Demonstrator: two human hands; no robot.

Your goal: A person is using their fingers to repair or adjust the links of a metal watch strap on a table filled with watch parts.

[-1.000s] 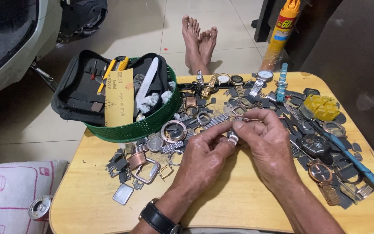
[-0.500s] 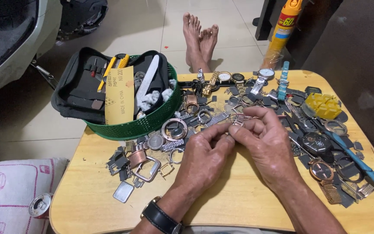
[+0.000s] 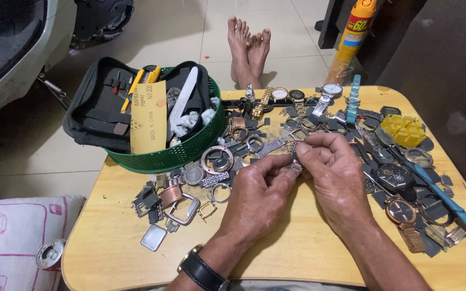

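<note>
Between our fingertips, above the middle of the round pale wooden desk (image 3: 276, 253), we hold a small silver metal watch-band piece (image 3: 296, 167); a woven steel mesh strap (image 3: 274, 147) runs from it up and to the left over the scattered parts. Our left hand (image 3: 260, 196), with a black wristwatch (image 3: 203, 272) on its wrist, has its grip pressed together on the piece from below, and our right hand (image 3: 335, 178) pinches it from above with thumb and forefinger, the two hands touching at the tips. Just beyond the hands lies a heap of loose watch cases, rings and dark back plates (image 3: 211, 167), with a copper-coloured square case (image 3: 171, 195) at its left edge. A row of finished wristwatches (image 3: 297, 99) lies along the far rim of the desk. At the far left stands a green plastic mesh basket (image 3: 184, 153) holding a black tool pouch (image 3: 98, 108). To the right we see a yellow plastic block (image 3: 403, 129) and a blue-handled tool (image 3: 449, 202). Bare feet (image 3: 249, 46) rest on the tiled floor beyond the desk.
</note>
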